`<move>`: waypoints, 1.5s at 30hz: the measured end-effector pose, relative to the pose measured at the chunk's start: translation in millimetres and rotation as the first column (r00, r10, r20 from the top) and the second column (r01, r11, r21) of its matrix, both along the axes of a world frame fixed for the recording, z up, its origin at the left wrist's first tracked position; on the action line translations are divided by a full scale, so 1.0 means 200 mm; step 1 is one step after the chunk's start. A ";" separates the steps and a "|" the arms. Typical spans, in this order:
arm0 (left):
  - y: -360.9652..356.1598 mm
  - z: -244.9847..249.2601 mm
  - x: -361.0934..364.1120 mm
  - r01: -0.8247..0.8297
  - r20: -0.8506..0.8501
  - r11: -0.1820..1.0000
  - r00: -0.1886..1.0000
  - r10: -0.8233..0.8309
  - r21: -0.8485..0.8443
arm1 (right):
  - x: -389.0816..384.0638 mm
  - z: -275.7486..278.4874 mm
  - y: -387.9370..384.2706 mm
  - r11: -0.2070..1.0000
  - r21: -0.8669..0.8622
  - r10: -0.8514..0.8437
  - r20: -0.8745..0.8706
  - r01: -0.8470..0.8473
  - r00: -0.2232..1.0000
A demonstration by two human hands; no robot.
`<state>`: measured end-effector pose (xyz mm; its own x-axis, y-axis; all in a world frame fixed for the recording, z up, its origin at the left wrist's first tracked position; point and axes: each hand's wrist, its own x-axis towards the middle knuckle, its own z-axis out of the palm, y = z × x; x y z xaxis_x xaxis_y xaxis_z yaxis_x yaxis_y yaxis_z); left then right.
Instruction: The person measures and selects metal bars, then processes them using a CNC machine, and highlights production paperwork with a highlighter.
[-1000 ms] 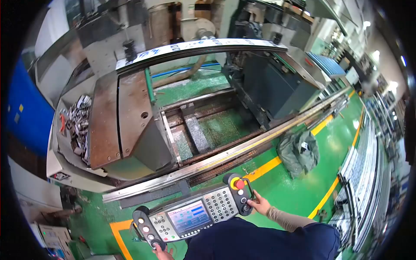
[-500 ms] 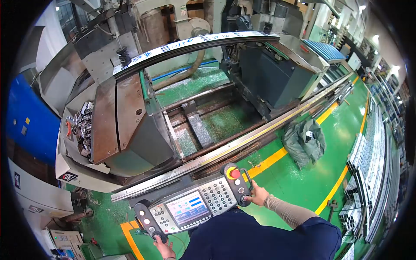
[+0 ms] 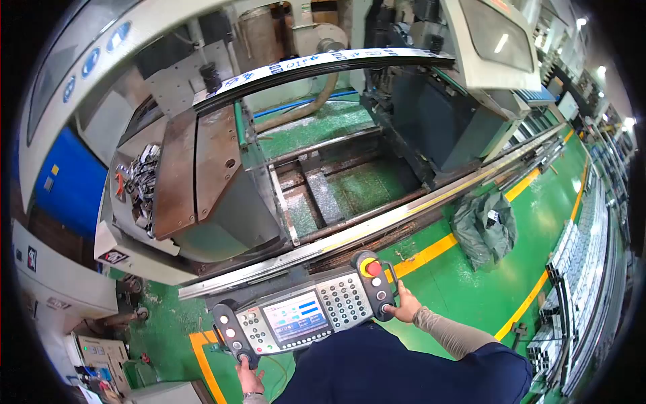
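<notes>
A grey control panel (image 3: 326, 311) with a lit screen (image 3: 295, 316) and rows of round keys stands in front of my body. My right hand (image 3: 406, 304) is at its right end, thumb on a lower button and fingers up by the black side handle (image 3: 391, 271). My left hand (image 3: 249, 378) holds the lower left corner, thumb at the bottom button, with some fingers hidden. A red emergency stop button (image 3: 372, 268) sits above my right thumb. Beyond the panel, long profiles (image 3: 323, 62) with blue handwriting on white film span the machine's two heads.
White guard hoods, left (image 3: 94, 87) and right (image 3: 498, 40), stand over the machine's ends. Metal offcuts (image 3: 141, 178) fill the left tray. A grey-green plastic bag (image 3: 486, 232) lies on the green floor. Stacked metal profiles (image 3: 572, 289) line the right side.
The white guard hoods have come into view over both ends of the machine. The scene has shifted slightly right in view. Both hands remain at the panel's ends.
</notes>
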<state>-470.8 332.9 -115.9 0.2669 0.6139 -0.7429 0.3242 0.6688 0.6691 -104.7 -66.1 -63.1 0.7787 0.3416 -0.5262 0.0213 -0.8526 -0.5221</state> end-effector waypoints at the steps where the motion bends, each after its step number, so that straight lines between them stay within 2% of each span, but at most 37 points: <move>1: -0.02 0.04 0.02 0.023 -0.016 1.000 1.000 -0.022 0.007 | 0.00 0.00 -0.01 1.000 0.031 0.001 0.016 -0.002 1.000; 8: -0.02 0.17 0.08 0.037 -0.152 0.998 0.988 -0.030 0.041 | -0.01 -0.03 -0.01 0.998 0.055 0.039 0.077 -0.043 0.996; 12: -0.01 0.22 0.10 0.098 -0.142 0.994 0.985 -0.092 0.036 | 0.00 -0.10 -0.03 0.997 0.041 0.064 0.114 -0.069 0.991; 16: 0.01 0.22 0.09 0.109 -0.184 0.994 0.977 -0.105 0.014 | 0.01 -0.14 -0.04 0.998 0.062 0.026 0.028 -0.028 0.999; 19: 0.01 0.20 0.08 0.110 -0.199 0.994 0.974 -0.106 0.011 | 0.01 -0.18 -0.05 0.991 0.129 0.013 0.048 -0.019 0.999; 22: 0.01 0.21 0.09 0.113 -0.176 0.994 0.978 -0.112 -0.007 | 0.01 -0.08 -0.01 0.990 0.137 -0.031 -0.067 0.040 0.997; 24: 0.02 0.21 0.07 0.131 -0.135 0.991 0.982 -0.133 -0.027 | 0.02 -0.13 -0.02 0.988 0.155 -0.016 -0.045 0.022 0.999; 28: 0.04 0.20 0.07 0.146 -0.169 0.987 0.973 -0.155 -0.064 | 0.02 -0.19 -0.04 0.985 0.165 0.036 0.046 -0.043 0.998; 30: 0.03 0.22 0.08 0.149 -0.155 0.987 0.975 -0.157 -0.062 | 0.03 -0.15 -0.03 0.986 0.166 0.013 -0.022 -0.009 1.000; 33: 0.03 0.21 0.07 0.133 -0.128 0.990 0.982 -0.137 -0.041 | 0.01 -0.10 -0.01 0.985 0.172 -0.010 -0.061 0.020 0.998; 39: -0.04 0.24 0.11 -0.044 -0.047 0.999 0.998 0.044 -0.001 | 0.02 -0.17 -0.04 0.980 0.197 0.003 -0.040 0.005 0.999; 42: -0.06 0.19 0.11 -0.138 -0.072 0.990 0.988 0.140 0.027 | 0.03 -0.17 -0.04 0.983 0.184 0.009 -0.069 0.004 0.998; 45: -0.05 0.22 0.11 -0.133 -0.058 0.991 0.989 0.133 0.005 | 0.03 -0.20 -0.05 0.977 0.215 0.012 -0.078 0.005 0.997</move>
